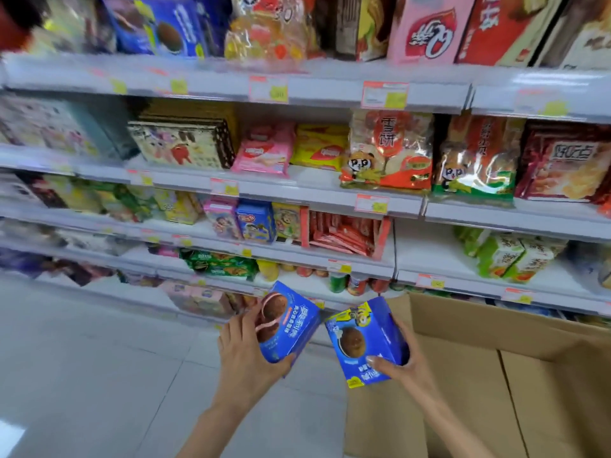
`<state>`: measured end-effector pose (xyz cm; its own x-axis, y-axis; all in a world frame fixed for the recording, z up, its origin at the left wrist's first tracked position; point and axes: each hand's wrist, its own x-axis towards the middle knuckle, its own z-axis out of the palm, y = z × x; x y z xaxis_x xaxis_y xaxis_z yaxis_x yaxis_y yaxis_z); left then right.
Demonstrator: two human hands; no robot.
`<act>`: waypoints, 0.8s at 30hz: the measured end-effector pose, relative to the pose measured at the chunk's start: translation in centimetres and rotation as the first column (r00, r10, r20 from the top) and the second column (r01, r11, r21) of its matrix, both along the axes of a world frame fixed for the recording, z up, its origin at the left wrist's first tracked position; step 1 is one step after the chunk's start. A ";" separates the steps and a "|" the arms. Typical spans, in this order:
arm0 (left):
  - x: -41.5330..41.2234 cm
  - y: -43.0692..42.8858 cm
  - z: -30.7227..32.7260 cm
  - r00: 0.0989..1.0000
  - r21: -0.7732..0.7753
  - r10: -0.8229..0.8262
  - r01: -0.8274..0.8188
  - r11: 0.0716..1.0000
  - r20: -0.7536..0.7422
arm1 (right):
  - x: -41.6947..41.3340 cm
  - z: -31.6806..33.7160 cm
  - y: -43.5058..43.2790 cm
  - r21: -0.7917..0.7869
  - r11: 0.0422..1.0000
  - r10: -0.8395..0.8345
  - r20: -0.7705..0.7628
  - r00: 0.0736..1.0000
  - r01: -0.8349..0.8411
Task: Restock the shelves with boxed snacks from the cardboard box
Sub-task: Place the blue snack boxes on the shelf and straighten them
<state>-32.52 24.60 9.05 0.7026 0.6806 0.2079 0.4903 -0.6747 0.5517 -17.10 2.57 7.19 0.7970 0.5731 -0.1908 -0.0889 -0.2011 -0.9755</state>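
Note:
My left hand [244,355] grips a blue cookie box with a pink-cream cookie picture [291,325], tilted, in front of the lowest shelves. My right hand [408,361] grips a second blue cookie box [362,342], also tilted, just left of the open cardboard box [496,375] at the lower right. The two boxes almost touch at their near corners. Similar blue cookie boxes [168,24] stand on the top shelf at the upper left. The inside of the cardboard box is out of view.
White store shelves [297,90] run across the whole view, packed with bagged and boxed snacks and price tags. A bare patch of shelf [426,249] lies right of the red packets. Pale floor tiles [99,375] fill the lower left.

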 end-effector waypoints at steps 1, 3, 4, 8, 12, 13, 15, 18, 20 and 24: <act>-0.3 1.2 0.3 1.000 0.012 0.005 -0.005 1.000 0.023 | -0.1 -0.1 1.0 -0.022 0.999 0.032 0.023 0.999 -0.032; -0.1 2.5 0.7 0.998 0.041 -0.001 -0.001 0.999 0.060 | 0.2 0.1 1.9 -0.048 0.997 0.055 0.025 0.998 -0.054; -0.2 3.4 1.0 0.997 0.046 0.005 -0.008 0.999 0.071 | 0.4 0.2 2.8 -0.053 0.997 0.065 0.032 0.997 -0.063; 0.2 7.4 1.9 0.994 0.108 0.013 -0.025 0.994 0.107 | 1.2 0.6 7.4 -0.080 0.987 0.148 0.068 0.987 -0.143; 1.0 12.4 2.1 0.997 0.132 0.008 -0.018 0.991 0.074 | 2.3 0.2 13.0 -0.034 0.983 0.183 0.081 0.980 -0.181; 1.1 13.8 2.3 0.998 0.136 0.007 -0.015 0.991 0.061 | 2.4 -0.1 14.5 -0.054 0.983 0.182 0.086 0.980 -0.178; 1.0 16.4 3.1 0.999 0.141 0.014 -0.021 0.990 0.049 | 2.8 -0.7 17.6 -0.126 0.977 0.186 0.132 0.974 -0.170; 0.4 20.4 5.1 0.997 0.163 0.022 -0.034 0.986 0.079 | 3.8 -0.5 22.6 -0.172 0.962 0.243 0.174 0.954 -0.213; -0.6 22.9 6.6 0.994 0.184 0.030 -0.050 0.982 0.106 | 3.8 0.9 26.1 -0.172 0.946 0.306 0.186 0.934 -0.276; -3.0 27.5 8.6 0.991 0.229 0.064 -0.090 0.969 0.119 | 3.2 3.6 31.9 -0.152 0.928 0.369 0.229 0.901 -0.341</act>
<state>-35.54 52.15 17.66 0.6143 0.6549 0.4402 0.4908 -0.7539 0.4368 -13.88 34.49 10.75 0.5736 0.8144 -0.0879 0.2507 -0.2767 -0.9277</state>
